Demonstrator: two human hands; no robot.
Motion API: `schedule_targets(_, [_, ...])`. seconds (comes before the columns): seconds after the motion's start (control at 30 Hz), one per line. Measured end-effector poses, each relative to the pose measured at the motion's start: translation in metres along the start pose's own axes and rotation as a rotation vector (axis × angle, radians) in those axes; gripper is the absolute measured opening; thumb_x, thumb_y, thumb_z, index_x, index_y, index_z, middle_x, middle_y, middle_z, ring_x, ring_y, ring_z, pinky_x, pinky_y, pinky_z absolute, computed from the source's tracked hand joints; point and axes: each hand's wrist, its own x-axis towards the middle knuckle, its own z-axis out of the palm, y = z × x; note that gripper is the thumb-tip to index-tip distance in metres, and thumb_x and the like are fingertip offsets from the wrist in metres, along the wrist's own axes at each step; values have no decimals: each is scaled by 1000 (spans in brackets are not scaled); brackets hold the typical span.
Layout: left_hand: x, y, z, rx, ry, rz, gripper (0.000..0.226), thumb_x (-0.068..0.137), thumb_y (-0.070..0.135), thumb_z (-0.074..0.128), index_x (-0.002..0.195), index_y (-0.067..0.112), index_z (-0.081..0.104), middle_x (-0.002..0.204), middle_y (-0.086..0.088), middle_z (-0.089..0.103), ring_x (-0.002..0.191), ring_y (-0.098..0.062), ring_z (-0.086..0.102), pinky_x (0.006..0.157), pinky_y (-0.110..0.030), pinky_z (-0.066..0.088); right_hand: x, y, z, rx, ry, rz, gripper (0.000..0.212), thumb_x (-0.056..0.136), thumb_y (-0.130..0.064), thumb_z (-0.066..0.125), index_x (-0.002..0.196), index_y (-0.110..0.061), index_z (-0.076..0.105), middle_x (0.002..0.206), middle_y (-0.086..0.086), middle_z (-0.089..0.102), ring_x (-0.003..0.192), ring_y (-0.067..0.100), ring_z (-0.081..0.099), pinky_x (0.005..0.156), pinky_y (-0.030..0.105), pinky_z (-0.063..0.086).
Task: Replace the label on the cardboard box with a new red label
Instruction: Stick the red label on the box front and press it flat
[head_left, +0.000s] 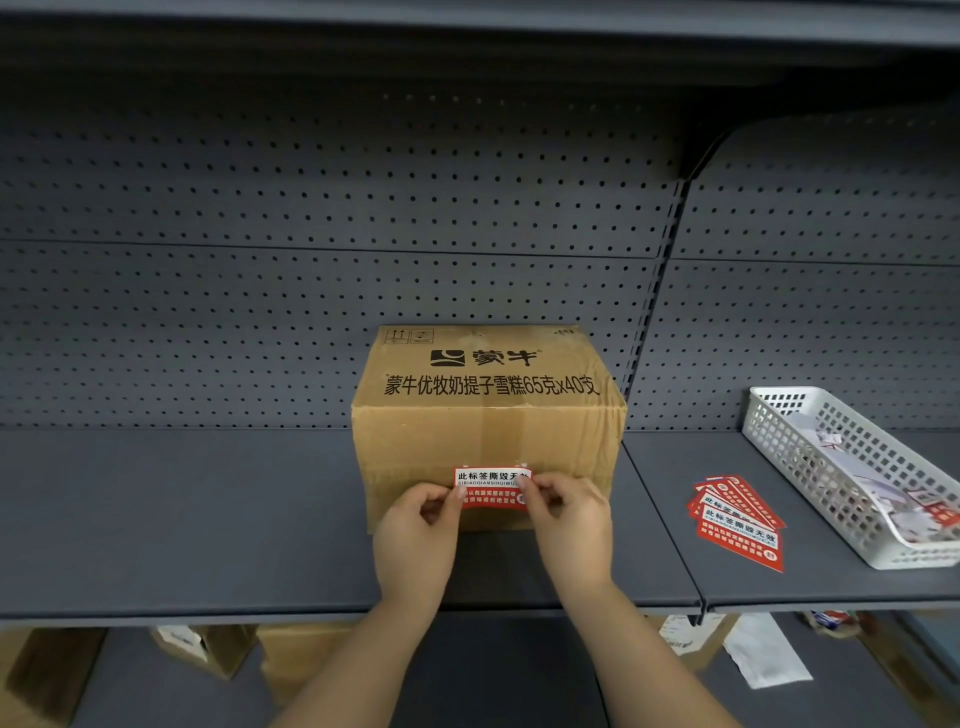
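Note:
A brown cardboard box (488, 415) with black printed characters stands on the grey shelf (208, 519). A red label (491, 487) with a white strip of black text lies against the lower front face of the box. My left hand (415, 535) pinches the label's left edge. My right hand (569, 525) pinches its right edge, with fingertips covering the upper right corner. Small torn red bits show just above the label's top corners.
A fanned stack of spare red labels (740, 519) lies on the shelf to the right. A white mesh basket (810, 452) holding paper scraps stands at far right. Pegboard backs the shelf. Cartons sit on the lower level.

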Motion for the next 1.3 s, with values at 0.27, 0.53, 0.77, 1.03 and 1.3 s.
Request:
schedule_targets(0.27, [1,0,2,-14,18,-18,16,83,41,65,80,26,69,72,12,69,69,-1,62,58,-19,48,5,0,1,-23,-2,-14,20,82,-42,64,80,-23,71,66,-14,58,75,14,57,71,43,53])
schedule_targets(0.53, [2,2,0,30,41,-15,20,80,46,66,80,27,70,71,13,68,66,-2,62,56,-25,52,11,5,2,-182,-2,-49,31,82,-50,62,62,-26,60,56,-10,57,61,10,52,80,33,38])
schedule_targets(0.77, [-8,-15,-30,188,8,186,28,75,46,72,92,24,67,80,13,68,74,-2,62,63,-20,51,2,24,-24,-191,33,-424,21,81,-40,66,78,-20,65,74,-6,64,73,13,56,62,35,51])
schedule_targets(1.03, [12,-14,-27,921,-262,1044,60,95,43,33,148,15,27,156,-2,23,147,-21,10,117,-47,9,1,31,-13,-898,-297,-907,77,81,-33,58,148,-18,23,159,-2,18,146,27,10,111,56,16])
schedule_targets(1.3, [34,-42,-58,1146,-331,923,62,94,42,26,149,16,18,157,0,20,146,-18,-17,117,-51,0,13,57,-50,-1025,-261,-705,72,88,-37,45,150,-25,11,157,-9,21,145,26,8,112,63,8])
